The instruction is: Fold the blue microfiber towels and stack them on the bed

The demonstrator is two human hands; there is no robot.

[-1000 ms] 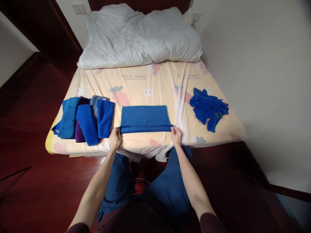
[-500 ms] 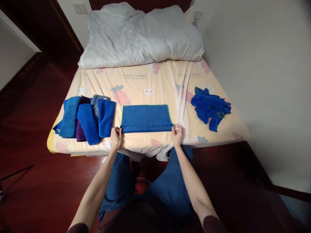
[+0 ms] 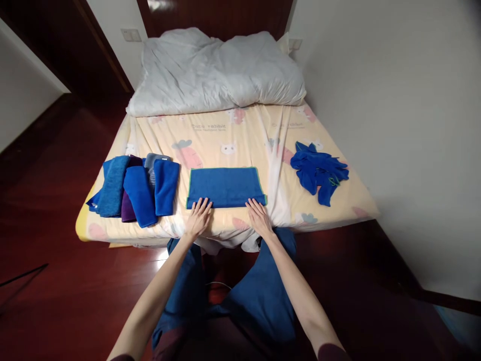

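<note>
A blue towel with green edging point(image 3: 225, 183) lies flat on the bed, its near edge folded over in a narrow strip. My left hand point(image 3: 200, 216) rests open with its fingertips on the left part of that strip. On the strip's right part lie the spread fingers of my right hand point(image 3: 258, 216). Left of the towel are several folded cloths in blue, purple and grey, among them a bright blue one point(image 3: 140, 195). A crumpled heap of blue cloths point(image 3: 317, 168) sits to the right.
The bed point(image 3: 225, 145) has a pale sheet printed with carrots and rabbits. A bulky white quilt point(image 3: 221, 72) lies across its far end. A wall point(image 3: 368, 125) runs along the right side, and dark red floor shows at the left.
Both hands have let go of the towel's near corners and moved inward, with fingers now laid flat on the folded strip. The view has tilted up slightly.
</note>
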